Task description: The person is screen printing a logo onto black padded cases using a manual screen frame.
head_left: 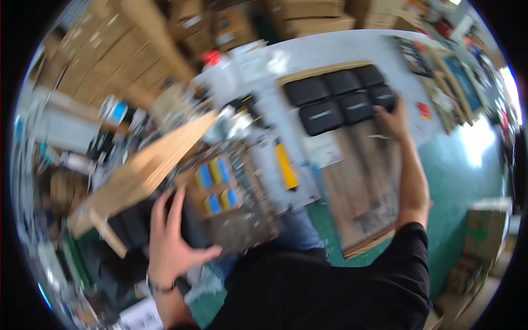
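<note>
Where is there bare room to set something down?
Bare tabletop shows beyond the black cases and between the right hand and the small red item. It's crowded around the white jug and beside the left hand.

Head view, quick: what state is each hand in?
Left hand: fingers and thumb spread at a dark object; grip cannot be told.
Right hand: curved at the near-row, rightmost black case; gripping or only touching cannot be told.

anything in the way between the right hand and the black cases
Nothing visible: the right hand is at the near row's rightmost black case, seemingly touching it, though blur hides the exact contact.
</note>
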The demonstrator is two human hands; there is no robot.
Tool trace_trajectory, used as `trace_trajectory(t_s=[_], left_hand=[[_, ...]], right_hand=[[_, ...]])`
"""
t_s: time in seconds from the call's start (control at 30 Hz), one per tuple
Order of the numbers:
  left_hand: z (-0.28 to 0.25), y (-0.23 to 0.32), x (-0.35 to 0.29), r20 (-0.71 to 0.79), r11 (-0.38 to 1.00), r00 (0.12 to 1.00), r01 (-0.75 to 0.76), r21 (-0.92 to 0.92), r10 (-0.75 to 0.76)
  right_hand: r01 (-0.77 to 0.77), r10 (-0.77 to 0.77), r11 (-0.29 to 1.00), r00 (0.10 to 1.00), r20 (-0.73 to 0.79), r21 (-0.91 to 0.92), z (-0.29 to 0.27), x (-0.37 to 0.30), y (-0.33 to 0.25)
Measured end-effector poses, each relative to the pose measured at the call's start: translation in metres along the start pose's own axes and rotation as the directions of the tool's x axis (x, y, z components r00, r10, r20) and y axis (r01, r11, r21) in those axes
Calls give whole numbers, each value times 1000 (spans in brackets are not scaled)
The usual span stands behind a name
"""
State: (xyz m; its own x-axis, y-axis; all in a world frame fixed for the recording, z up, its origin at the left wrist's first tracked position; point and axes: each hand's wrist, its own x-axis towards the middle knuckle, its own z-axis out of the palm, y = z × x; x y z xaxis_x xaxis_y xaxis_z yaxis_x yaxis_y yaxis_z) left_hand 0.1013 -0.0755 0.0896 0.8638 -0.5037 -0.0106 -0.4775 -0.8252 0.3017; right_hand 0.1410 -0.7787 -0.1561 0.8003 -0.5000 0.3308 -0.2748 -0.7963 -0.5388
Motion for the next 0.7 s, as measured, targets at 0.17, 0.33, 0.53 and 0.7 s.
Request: trace_trajectory(t_s=[0.17, 0.33, 0.53, 0.7], left_hand=[[26, -16, 37, -64, 996, 994, -82, 29, 84], [85, -27, 49, -109, 985, 985, -122, 122, 135], [80, -57, 25, -384, 956, 918, -198, -218, 102], [67, -89, -7, -175, 999, 984, 24, -22, -28]], right_hand=[[50, -47, 993, 998, -36, 103, 3, -8, 2], [119, -122, 993, 974, -191, -28, -1, -27, -56], [487, -520, 833, 851, 74, 262, -14, -138, -234], [602, -762, 628, 605, 231, 493, 21, -189, -349]])
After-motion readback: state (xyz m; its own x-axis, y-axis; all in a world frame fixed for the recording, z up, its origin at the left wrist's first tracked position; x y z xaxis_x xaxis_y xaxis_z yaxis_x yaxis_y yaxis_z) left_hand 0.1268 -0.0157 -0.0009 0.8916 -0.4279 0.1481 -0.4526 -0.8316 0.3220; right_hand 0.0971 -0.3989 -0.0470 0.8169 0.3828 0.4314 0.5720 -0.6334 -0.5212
